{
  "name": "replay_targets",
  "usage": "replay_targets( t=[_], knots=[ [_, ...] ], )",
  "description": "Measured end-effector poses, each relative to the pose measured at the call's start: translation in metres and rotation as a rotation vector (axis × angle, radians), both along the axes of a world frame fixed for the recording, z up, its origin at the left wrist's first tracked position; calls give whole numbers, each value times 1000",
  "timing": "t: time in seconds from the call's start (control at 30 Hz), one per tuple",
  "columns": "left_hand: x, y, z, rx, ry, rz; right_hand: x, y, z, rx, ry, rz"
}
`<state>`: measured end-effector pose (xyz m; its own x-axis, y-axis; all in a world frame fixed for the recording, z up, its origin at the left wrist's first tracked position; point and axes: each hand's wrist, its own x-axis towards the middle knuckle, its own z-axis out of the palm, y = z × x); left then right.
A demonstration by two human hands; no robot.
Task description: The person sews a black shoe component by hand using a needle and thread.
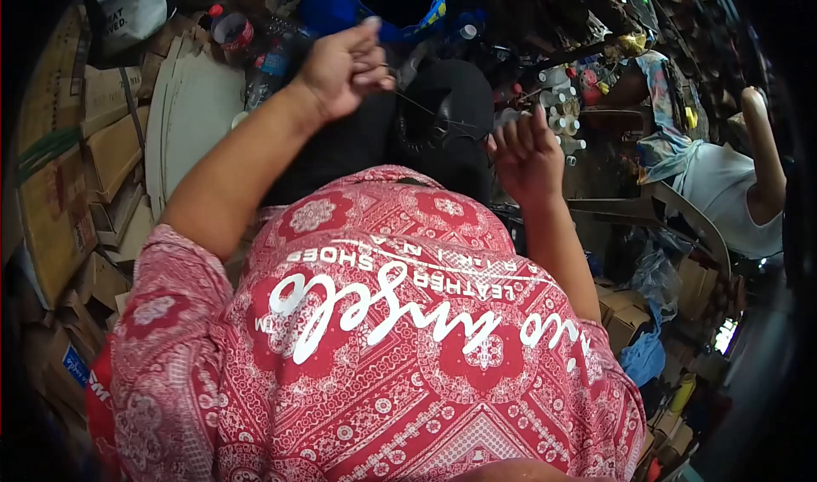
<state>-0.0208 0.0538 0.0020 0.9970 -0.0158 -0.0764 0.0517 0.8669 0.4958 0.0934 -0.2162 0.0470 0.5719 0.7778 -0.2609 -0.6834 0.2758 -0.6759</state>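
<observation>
A thin dark thread (417,104) runs between my two raised hands, above my lap. My left hand (347,72) is closed in a fist with the thread coming off its lower edge. My right hand (526,157) is lower and to the right, its fingers curled in and the thread's other end near its fingertips. Below the thread, between my black-clad knees, lies a black item (423,126) with a glossy, ridged edge, perhaps a shoe. Its shape is hard to make out against the dark trousers.
Cardboard boxes (111,159) and a pale round lid or board (191,116) stand on the left. A blue bag (340,5) and bottles (268,69) lie ahead. Small white-capped containers (557,112) cluster at right, near another person in a white shirt (723,188).
</observation>
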Motion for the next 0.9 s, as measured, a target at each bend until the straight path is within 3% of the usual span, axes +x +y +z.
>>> replay_targets(
  t=[0.03,0.1,0.17,0.23,0.27,0.3,0.33,0.37,0.4,0.43,0.47,0.53,0.6,0.67,0.77,0.9],
  knots=[
    [-7,8,0,-106,-59,-123,-8,-7,2,-10,7,7],
    [-9,5,1,7,13,-60,-10,-9,-1,-18,-160,64],
    [-7,-2,4,86,82,51,-2,-20,-6,18,-73,87],
    [-15,13,19,386,160,63,0,-27,2,-245,-171,62],
    [-21,27,21,599,279,138,16,-45,-3,-364,-317,200],
    [-29,39,20,811,402,213,27,-59,-4,-363,-317,199],
    [-42,52,15,814,401,212,34,-72,-5,-688,-764,263],
    [-56,65,9,1049,499,269,42,-81,-5,-1009,-1216,316],
    [-60,70,8,1285,596,326,51,-85,-1,-1054,-1097,261],
    [-61,67,4,1292,594,322,57,-87,0,-1097,-974,208],
    [-65,59,-1,1467,427,345,62,-83,-4,-814,-825,63],
    [-58,31,14,1773,104,254,52,-33,26,-779,-974,88],
    [-43,-4,24,1851,-153,114,26,21,56,-799,-1071,239],
    [-33,-32,33,1923,-234,-100,17,55,50,-785,-1373,434],
    [-21,-45,24,2145,-324,-301,12,90,51,-1137,-1582,846],
    [-7,-60,19,2132,-356,-319,38,79,34,-1129,-1606,929]
  ],
)
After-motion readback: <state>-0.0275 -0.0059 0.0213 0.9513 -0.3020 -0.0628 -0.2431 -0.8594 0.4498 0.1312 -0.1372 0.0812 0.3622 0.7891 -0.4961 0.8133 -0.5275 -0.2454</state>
